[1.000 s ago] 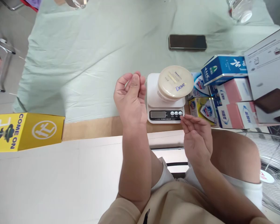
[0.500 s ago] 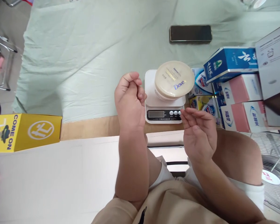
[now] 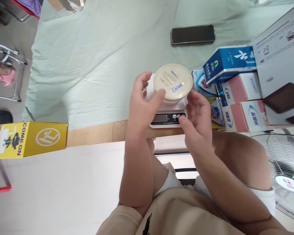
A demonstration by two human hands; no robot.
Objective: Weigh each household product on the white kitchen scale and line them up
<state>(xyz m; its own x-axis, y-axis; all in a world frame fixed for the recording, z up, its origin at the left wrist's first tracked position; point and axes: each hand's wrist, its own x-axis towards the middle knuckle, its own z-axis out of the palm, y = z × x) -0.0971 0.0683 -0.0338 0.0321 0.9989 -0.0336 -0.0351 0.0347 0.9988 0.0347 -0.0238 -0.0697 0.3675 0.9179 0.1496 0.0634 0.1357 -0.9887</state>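
Note:
A round cream-coloured Dove tub [image 3: 173, 81] with a lid on top sits on a white kitchen scale [image 3: 150, 89]. My left hand [image 3: 144, 102] is at the tub's left side, fingers apart and curved, its thumb over the front left edge of the lid. On the other side, my right hand [image 3: 198, 119] is open, with its fingertips close to the tub's right edge and its thumb by the scale's buttons. Whether either hand touches the tub I cannot tell. The scale's display [image 3: 161, 118] looks dark.
A phone [image 3: 193, 35] lies behind the scale. To the right stand a blue box [image 3: 231, 63], pink-and-white boxes [image 3: 242, 86], soap boxes [image 3: 203, 83] and a large white box [image 3: 281, 58]. A yellow box [image 3: 45, 138] is at the left table edge; a fan [image 3: 286, 173] stands lower right.
Both hands have moved in toward the tub from either side, their fingers spreading. The view has shifted slightly; the tub still sits on the scale.

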